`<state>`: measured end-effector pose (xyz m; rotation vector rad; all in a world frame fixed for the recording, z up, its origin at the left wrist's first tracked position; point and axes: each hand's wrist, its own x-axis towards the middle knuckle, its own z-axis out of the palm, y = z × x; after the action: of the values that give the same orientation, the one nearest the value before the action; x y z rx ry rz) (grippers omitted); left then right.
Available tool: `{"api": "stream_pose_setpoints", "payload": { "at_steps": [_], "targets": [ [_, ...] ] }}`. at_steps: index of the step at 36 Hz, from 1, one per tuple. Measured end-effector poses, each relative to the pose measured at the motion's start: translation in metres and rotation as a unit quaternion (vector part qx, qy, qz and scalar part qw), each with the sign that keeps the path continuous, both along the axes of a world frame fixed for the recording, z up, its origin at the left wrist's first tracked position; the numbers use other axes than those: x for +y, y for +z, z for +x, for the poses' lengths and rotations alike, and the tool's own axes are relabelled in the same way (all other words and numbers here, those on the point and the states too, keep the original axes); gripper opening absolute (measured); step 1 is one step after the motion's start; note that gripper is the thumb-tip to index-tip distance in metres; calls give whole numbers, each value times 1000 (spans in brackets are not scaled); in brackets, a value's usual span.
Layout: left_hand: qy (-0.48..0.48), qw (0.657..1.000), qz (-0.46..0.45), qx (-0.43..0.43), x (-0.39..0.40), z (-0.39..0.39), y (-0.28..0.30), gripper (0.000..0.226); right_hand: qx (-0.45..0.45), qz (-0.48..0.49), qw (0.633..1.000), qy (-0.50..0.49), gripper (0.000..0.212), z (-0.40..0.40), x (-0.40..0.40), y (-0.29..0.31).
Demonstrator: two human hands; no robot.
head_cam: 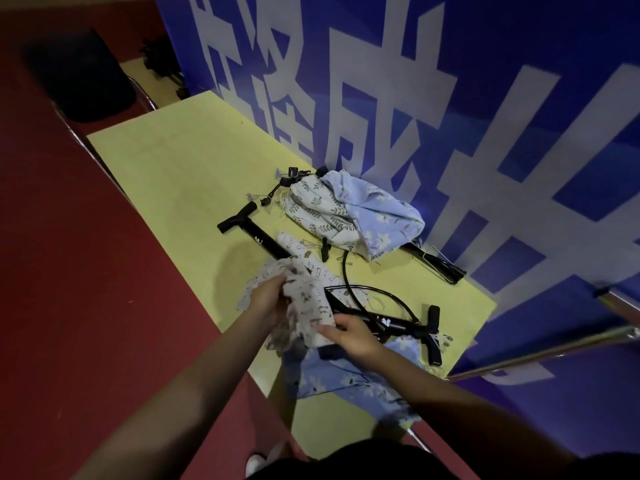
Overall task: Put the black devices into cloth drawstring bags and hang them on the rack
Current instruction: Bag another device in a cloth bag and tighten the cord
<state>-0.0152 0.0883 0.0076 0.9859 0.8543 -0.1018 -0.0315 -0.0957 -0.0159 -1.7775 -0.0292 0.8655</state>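
I pinch the bag (308, 306) with both hands, left (268, 299) bunching its cloth, right (349, 336) gripping its edge, probably to open it for the pump (391, 323) just beyond my right.

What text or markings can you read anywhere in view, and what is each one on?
"成": a large white character on the blue banner; the characters beside it are cut off and cannot be read whole.
Small white mark on the black pump: too small to read.
Cloth bags: printed patterns only, no text.
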Motion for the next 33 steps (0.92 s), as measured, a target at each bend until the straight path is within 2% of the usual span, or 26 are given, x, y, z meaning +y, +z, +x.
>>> {"api": "stream_pose_setpoints", "payload": {
  "at_steps": [2,3,7,10,12,15,21,23,24,27,30,33],
  "targets": [
    [-29,999,20,-23,-5,0,3,21,15,26,999,-37,33,4,-2,17],
    [-41,998,47,-30,-8,1,4,24,27,52,996,-62,25,10,-5,22],
    [-80,967,233,-72,-23,-6,18,38,76,167,972,-145,18,34,-8,37],
    [-104,908,360,-190,-39,-20,36,16,83,216,957,-174,18,49,-8,53],
    [-132,873,407,-236,-48,-23,43,7,88,253,946,-182,21,57,-7,66],
    [-169,852,427,-253,-61,-20,49,11,112,308,922,-206,28,68,-3,79],
    [-135,867,416,-238,-73,-11,63,4,131,391,887,-209,43,68,0,87],
    [-127,864,421,-244,-77,-9,65,11,145,410,880,-190,56,62,-3,79],
    [-130,863,423,-243,-79,-9,65,12,151,410,881,-183,55,58,-6,77],
    [-149,866,420,-226,-84,-8,60,17,158,367,899,-179,41,48,-15,67],
    [-143,888,399,-176,-85,-9,54,24,155,335,910,-187,34,45,-22,52],
    [-132,914,368,-107,-79,-11,47,29,117,253,947,-157,18,48,-34,38]
  ]
}}
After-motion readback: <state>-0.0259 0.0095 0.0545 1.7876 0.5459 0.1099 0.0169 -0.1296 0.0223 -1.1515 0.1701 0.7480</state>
